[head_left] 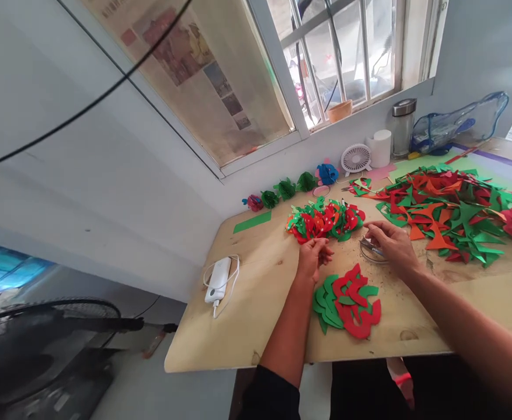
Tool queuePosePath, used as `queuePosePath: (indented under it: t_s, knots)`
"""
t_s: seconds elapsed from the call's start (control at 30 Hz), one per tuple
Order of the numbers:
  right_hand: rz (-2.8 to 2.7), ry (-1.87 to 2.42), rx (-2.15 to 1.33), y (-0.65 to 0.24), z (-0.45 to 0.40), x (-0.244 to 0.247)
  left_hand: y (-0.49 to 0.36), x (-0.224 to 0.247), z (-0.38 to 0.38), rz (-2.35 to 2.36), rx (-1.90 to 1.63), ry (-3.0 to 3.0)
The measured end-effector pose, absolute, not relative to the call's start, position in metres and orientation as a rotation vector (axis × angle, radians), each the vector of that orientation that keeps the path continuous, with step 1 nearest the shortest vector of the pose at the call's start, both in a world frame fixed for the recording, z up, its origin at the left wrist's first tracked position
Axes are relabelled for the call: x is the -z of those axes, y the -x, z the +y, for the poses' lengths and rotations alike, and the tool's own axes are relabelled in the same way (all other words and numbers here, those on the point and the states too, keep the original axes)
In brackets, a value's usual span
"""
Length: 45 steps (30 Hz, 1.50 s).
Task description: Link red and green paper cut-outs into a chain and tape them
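Observation:
My left hand is closed, fingertips curled together, at the near edge of a heap of red, green and orange paper cut-outs, some with white dots. Whatever it pinches is too small to make out. To the right, my right hand has thumb and forefinger drawn together, with a small silver metal tool under the fingers, apparently held against the palm. A thin wire loop lies below that tool. Nearer me, flat red cut-outs overlap green cut-outs on the wooden table.
A large pile of paper scraps covers the table's right side. Along the wall stand paper ornaments, a small white fan, a paper roll and a glass bottle. A white power bank with cable lies left.

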State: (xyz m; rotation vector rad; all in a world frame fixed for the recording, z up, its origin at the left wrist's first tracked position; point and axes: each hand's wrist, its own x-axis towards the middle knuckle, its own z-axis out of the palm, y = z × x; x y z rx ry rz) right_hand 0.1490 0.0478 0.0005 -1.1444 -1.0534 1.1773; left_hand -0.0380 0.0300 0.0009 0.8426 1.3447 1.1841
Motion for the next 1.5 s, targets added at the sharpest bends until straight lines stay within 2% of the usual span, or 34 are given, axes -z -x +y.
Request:
queuePosePath:
  t_s: [0.13, 0.27, 0.4, 1.1, 1.33, 1.5]
  knots:
    - [-1.079, 1.16, -1.172, -0.146, 0.048, -0.002, 0.031, 0.002, -0.001, 1.423, -1.044, -1.079]
    - [-1.097, 1.166, -1.175, -0.144, 0.048, -0.001, 0.02, 0.001, -0.021, 1.625, -0.651, -1.923]
    - [-1.118, 1.176, -1.177, -0.142, 0.047, 0.0, 0.01, 0.005, -0.025, 1.751, -0.482, -2.137]
    - [-1.399, 1.265, -1.068, -0.141, 0.041, -0.007, 0.013, 0.004, 0.001, 1.893, -0.615, -1.977]
    - [-1.518, 1.296, -1.001, -0.14, 0.041, 0.001, 0.01, -0.007, 0.008, 1.722, -0.985, -1.623]
    - [-1.662, 1.292, -0.972, -0.14, 0.041, 0.005, 0.002, -0.013, 0.01, 1.482, -1.115, -1.332]
